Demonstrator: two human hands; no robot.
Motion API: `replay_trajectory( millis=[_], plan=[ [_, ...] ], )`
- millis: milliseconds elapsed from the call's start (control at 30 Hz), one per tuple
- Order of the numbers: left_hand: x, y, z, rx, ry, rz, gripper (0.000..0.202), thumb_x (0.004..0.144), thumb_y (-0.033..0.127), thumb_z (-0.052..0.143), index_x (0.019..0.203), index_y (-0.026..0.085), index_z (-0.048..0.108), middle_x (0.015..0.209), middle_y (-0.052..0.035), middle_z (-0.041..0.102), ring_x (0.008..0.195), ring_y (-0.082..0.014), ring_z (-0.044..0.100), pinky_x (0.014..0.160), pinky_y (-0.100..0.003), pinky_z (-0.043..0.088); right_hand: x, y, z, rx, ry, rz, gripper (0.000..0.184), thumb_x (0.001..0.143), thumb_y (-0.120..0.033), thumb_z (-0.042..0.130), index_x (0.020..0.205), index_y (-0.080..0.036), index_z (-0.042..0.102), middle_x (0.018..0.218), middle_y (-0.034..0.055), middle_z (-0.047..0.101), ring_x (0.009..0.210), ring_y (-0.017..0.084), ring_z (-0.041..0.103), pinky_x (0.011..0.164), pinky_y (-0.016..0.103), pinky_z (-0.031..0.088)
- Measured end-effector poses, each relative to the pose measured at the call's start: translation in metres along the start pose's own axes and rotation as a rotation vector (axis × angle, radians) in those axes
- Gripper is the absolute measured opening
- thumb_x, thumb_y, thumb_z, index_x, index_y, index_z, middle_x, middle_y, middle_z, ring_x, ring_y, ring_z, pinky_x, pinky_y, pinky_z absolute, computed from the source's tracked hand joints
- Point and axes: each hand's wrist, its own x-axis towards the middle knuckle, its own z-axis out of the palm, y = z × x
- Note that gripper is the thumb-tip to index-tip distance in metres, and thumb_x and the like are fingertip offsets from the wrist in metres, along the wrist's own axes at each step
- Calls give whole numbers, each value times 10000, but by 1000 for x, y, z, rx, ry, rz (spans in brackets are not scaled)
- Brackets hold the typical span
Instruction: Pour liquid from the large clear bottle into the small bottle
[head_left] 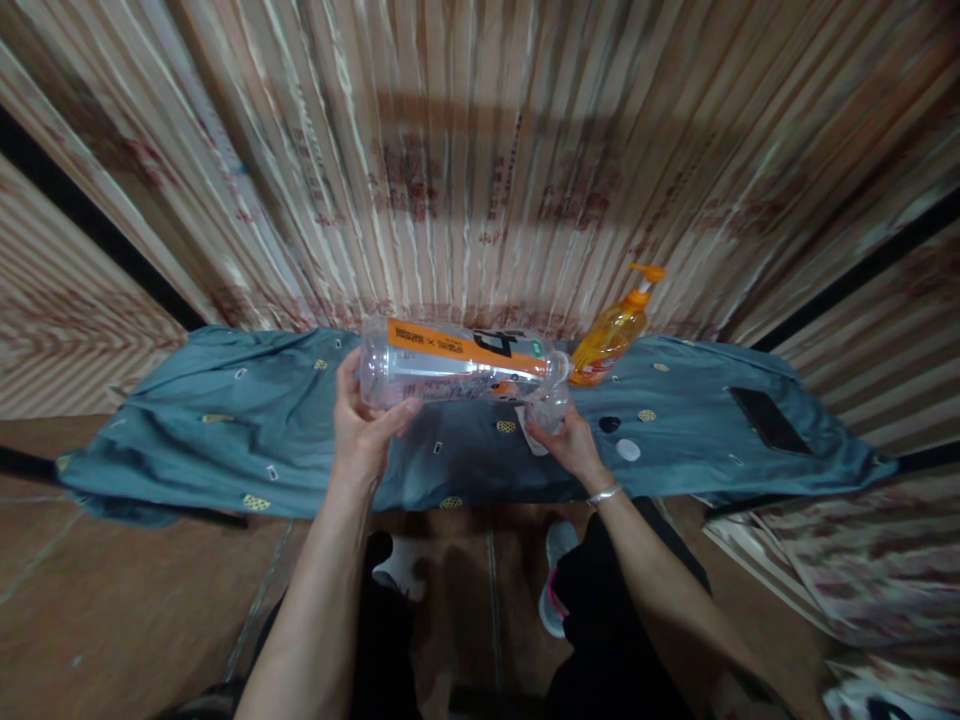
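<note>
My left hand (366, 415) is wrapped round the base of a large clear plastic bottle (450, 362) with an orange and silver label. The bottle lies almost level in the air, its neck pointing right. Under that neck, my right hand (570, 440) is closed on a small clear plastic container (551, 405); its exact kind is hard to make out. Whether any liquid passes between the two does not show. Just behind the bottle's mouth stands an orange pump bottle (606, 335). A white paper-like piece (531, 432) shows beside my right fingers.
A blue-green cloth with pineapple prints (187, 430) covers the narrow table. To the right lie a small black object (609, 424), a white disc (628, 450) and a dark flat rectangle (769, 420). Patterned curtains (465, 150) hang behind; black poles (97, 220) flank the table.
</note>
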Motion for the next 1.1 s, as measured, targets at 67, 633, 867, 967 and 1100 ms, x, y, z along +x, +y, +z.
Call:
replay_trajectory(
  millis=[67, 633, 867, 967, 1100],
  plan=[
    [0, 1, 2, -15, 9, -7, 856, 541, 274, 1081, 1303, 306, 695, 1042, -2, 741, 513, -60, 491, 434, -212, 314, 0, 1, 0, 13, -3, 0, 806, 807, -451, 918, 1530, -187, 678, 1256, 162, 905, 1163, 443, 886, 1042, 611, 732],
    [2, -4, 4, -63, 16, 23, 783, 523, 232, 1062, 1227, 275, 721, 1055, -17, 761, 496, -43, 492, 393, -176, 287, 2, 4, -1, -37, 42, -100, 739, 797, -514, 897, 1431, -171, 733, 1336, 217, 872, 1255, 498, 853, 1069, 659, 718],
    [2, -5, 3, -56, 13, 40, 749, 541, 227, 1054, 1215, 277, 729, 1077, -20, 763, 508, -37, 482, 397, -167, 290, 2, 0, -2, -17, 18, -76, 775, 788, -503, 891, 1461, -160, 719, 1333, 223, 877, 1244, 502, 857, 1091, 678, 708],
    [2, -5, 2, -51, 15, 30, 767, 538, 220, 1056, 1233, 280, 737, 1135, -37, 776, 523, -41, 498, 404, -174, 318, 2, 0, -2, -15, 22, -65, 785, 780, -506, 890, 1456, -146, 718, 1344, 233, 874, 1244, 497, 857, 1112, 679, 696],
    [2, -4, 3, -58, 13, 22, 775, 536, 222, 1060, 1240, 285, 740, 1073, -22, 781, 506, -45, 499, 404, -174, 311, 2, 1, -1, -23, 25, -68, 772, 783, -528, 888, 1439, -155, 723, 1338, 224, 875, 1231, 480, 863, 1092, 658, 707]
  ],
)
